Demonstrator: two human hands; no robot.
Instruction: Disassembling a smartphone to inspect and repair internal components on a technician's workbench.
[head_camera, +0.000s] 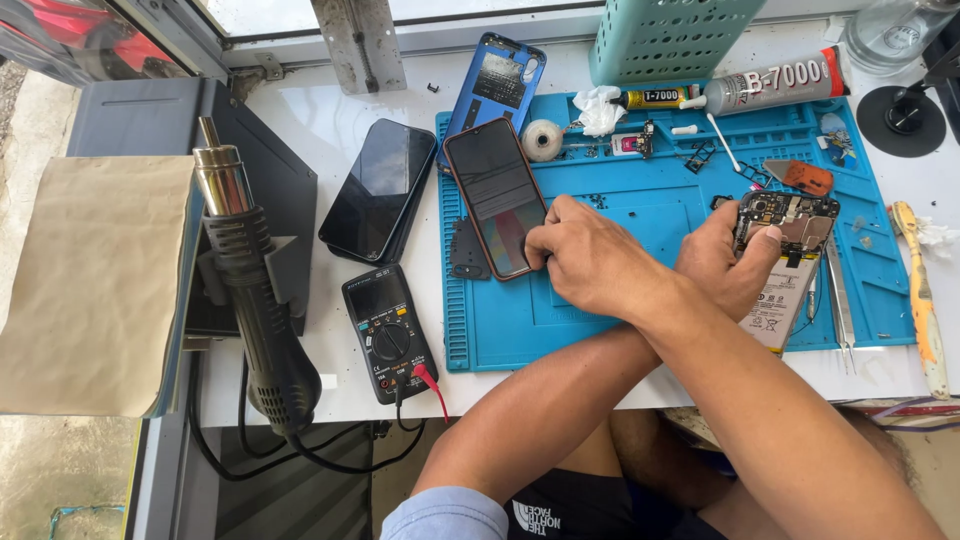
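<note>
Forearms crossed; right grip (590, 258) pinched closed, left grip (725, 265) clasping, thumb up.
</note>
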